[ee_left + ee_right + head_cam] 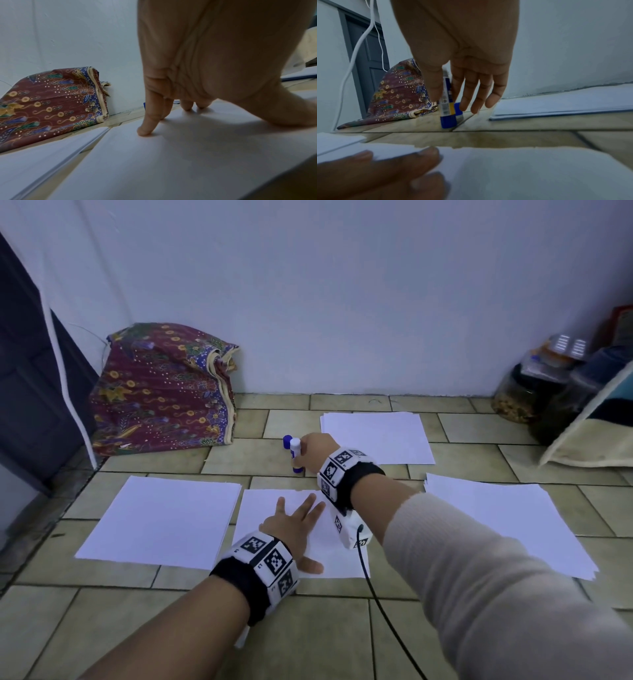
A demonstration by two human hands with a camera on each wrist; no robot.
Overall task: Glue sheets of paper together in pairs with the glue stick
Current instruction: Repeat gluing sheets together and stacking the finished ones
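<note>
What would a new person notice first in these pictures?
Probably the right hand pinching the upright glue stick on the floor tiles, its blue cap just behind. Next, the left hand pressing flat on the middle sheet, and the patterned cloth bundle against the wall.

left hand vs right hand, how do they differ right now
The left hand lies spread, fingers straight, pressing the middle sheet; the right hand reaches farther out over bare floor tiles, thumb and forefinger pinching the upright glue stick. The left holds nothing. Both wear marker-covered wristbands.
</note>
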